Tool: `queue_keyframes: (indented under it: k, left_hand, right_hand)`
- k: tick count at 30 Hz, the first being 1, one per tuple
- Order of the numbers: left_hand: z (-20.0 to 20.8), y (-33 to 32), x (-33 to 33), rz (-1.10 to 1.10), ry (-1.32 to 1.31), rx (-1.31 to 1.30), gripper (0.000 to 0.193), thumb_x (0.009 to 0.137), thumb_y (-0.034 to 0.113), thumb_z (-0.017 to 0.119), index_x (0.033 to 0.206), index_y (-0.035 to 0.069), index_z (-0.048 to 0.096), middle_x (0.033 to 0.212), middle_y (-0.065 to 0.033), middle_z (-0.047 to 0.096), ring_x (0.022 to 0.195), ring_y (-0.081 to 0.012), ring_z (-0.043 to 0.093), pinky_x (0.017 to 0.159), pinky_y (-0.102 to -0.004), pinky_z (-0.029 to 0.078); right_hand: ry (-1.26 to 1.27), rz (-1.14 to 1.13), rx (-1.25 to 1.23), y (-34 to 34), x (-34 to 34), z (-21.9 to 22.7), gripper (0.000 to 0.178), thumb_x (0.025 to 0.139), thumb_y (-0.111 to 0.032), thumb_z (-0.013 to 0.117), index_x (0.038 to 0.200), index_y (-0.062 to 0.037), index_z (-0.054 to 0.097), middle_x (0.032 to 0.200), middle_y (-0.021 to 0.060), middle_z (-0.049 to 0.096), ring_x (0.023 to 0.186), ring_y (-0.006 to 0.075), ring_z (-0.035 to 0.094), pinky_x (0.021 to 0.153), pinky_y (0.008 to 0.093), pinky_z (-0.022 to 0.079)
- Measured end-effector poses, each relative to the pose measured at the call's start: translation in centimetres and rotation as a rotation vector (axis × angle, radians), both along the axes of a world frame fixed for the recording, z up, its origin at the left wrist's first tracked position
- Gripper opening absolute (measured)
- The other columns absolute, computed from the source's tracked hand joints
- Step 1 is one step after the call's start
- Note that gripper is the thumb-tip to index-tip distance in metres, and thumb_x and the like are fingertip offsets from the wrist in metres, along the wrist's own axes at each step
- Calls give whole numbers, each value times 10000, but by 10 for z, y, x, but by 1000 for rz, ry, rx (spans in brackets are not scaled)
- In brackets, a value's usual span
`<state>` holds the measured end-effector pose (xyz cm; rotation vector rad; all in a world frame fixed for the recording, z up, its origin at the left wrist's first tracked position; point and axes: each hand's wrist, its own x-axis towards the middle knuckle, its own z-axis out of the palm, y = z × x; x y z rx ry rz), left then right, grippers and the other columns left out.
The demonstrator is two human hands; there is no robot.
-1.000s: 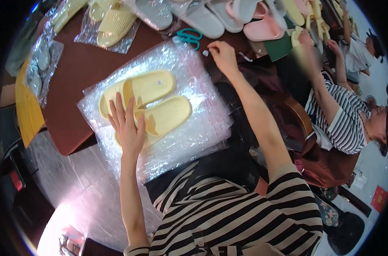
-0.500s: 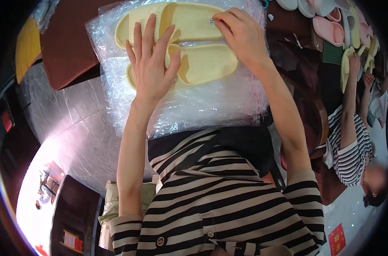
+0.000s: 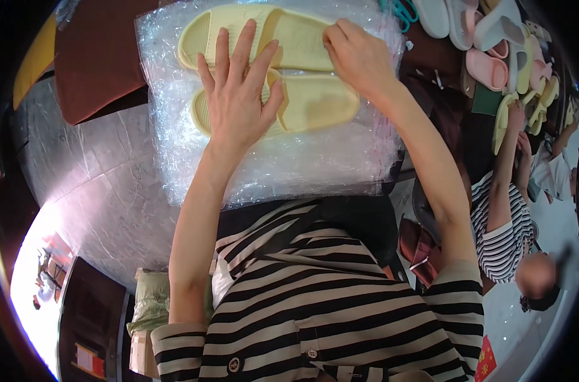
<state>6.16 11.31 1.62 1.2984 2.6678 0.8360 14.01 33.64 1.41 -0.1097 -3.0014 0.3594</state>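
Two pale yellow slide slippers lie side by side, the far slipper (image 3: 296,41) and the near slipper (image 3: 321,100). Under them is a stack of clear plastic bags (image 3: 289,169). My left hand (image 3: 238,95) rests with spread fingers across the straps of both slippers. At the heel end of the far slipper, my right hand (image 3: 362,58) has its thumb and fingers pressed together against the sole. Whatever is under those fingertips is hidden.
Teal-handled scissors (image 3: 404,14) lie beyond the bags. Many slippers, including a pink slipper (image 3: 487,69), crowd the far right. A co-worker in a striped top (image 3: 502,210) handles yellow slippers there. A brown table part (image 3: 98,63) is at left.
The small printed sticker at my right fingertips is now covered by the fingers, which sit slightly closer together. The whole view has shifted a little; my left hand stays on the slippers.
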Motion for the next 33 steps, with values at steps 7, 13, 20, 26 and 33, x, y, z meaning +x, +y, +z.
queue_keyframes:
  k: [7, 13, 20, 26, 33]
  left_hand:
    - [6, 1, 4, 2, 70, -4, 508, 854, 282, 620, 1351, 193, 563, 1591, -34, 294, 1486, -337, 187, 1146, -647, 140]
    - [15, 0, 6, -16, 79, -68, 539, 868, 230, 607, 1397, 184, 513, 1613, -37, 239, 1507, -317, 128, 1179, -604, 119]
    - [20, -1, 8, -22, 98, -78, 507, 871, 250, 607, 1365, 154, 546, 1604, -50, 263, 1498, -331, 153, 1169, -609, 119]
    - [28, 0, 10, -20, 123, -117, 487, 879, 240, 599, 1350, 127, 549, 1604, -67, 257, 1495, -336, 165, 1169, -607, 123]
    - [39, 11, 18, -106, 340, -146, 414, 803, 218, 695, 1135, -5, 587, 1335, -141, 498, 1380, -281, 358, 1157, -495, 245]
  right_hand:
    - [-10, 87, -284, 25, 24, 4, 97, 897, -117, 617, 944, -45, 572, 894, 50, 591, 778, 240, 613, 676, 343, 492]
    - [171, -902, -999, 99, 93, -10, 195, 938, -181, 638, 1029, -8, 627, 830, -13, 604, 797, 97, 562, 757, 246, 463]
    - [108, -777, -594, 135, 101, -38, 186, 867, -173, 639, 948, -8, 670, 887, 168, 695, 865, 303, 687, 763, 394, 518]
    - [112, -745, -329, 122, 86, -29, 135, 864, -170, 655, 907, -43, 633, 896, 140, 658, 880, 352, 660, 754, 469, 509]
    - [235, -612, -254, 141, 54, 3, 143, 828, -133, 705, 904, -44, 623, 919, 132, 644, 825, 327, 648, 720, 418, 504]
